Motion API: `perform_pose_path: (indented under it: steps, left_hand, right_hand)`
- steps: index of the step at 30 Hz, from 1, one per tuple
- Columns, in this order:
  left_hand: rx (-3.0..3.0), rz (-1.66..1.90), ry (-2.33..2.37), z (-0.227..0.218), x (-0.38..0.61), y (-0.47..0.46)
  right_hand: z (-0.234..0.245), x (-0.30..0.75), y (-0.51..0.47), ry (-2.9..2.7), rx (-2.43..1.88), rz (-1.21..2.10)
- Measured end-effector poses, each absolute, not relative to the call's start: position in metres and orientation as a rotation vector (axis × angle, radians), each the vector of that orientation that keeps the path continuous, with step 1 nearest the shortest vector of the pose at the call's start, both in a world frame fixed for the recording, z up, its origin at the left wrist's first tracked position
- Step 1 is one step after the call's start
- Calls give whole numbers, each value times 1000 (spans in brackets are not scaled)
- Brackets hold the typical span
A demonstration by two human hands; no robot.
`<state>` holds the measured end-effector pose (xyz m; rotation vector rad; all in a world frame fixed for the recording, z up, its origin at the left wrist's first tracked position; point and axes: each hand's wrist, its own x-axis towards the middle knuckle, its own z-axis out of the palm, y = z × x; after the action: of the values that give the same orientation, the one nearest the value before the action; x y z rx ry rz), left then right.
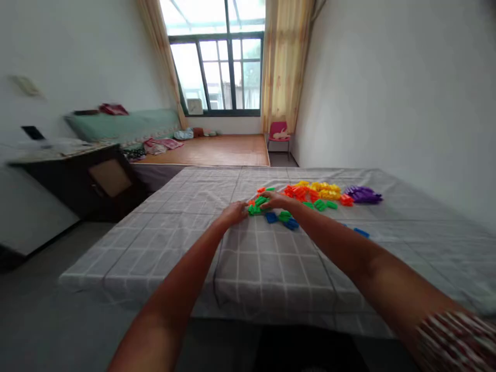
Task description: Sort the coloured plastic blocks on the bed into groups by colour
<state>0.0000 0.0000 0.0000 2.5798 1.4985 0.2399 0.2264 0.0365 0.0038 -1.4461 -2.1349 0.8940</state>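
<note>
Left hand (234, 213) and right hand (276, 200) meet at green blocks (256, 206) on bed (174, 248); grip unclear. Yellow blocks (327, 191) and purple blocks (363, 195) look grouped; blue blocks (271, 217) lie loose.

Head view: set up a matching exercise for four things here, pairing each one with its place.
Things
1. purple blocks
2. blue blocks
3. pink chair
4. green blocks

Places
A. between the left hand and the right hand
B. at the right end of the spread of blocks
C. on the floor beside the curtain
D. at the edge of the spread closest to the camera

Pairs: 1-B, 2-D, 3-C, 4-A
</note>
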Motion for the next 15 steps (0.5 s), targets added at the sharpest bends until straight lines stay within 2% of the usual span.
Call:
perform_pose_path:
  steps: [4, 8, 15]
  left_hand:
    - [2523, 328, 1536, -8, -34, 2]
    - [2482, 500, 1551, -25, -52, 1]
    - [2466, 678, 1676, -41, -38, -17]
  right_hand:
    - [8, 189, 40, -2030, -1362, 1088]
    - [31, 192, 49, -1889, -1328, 1162]
    - [61, 329, 29, -1696, -1530, 976]
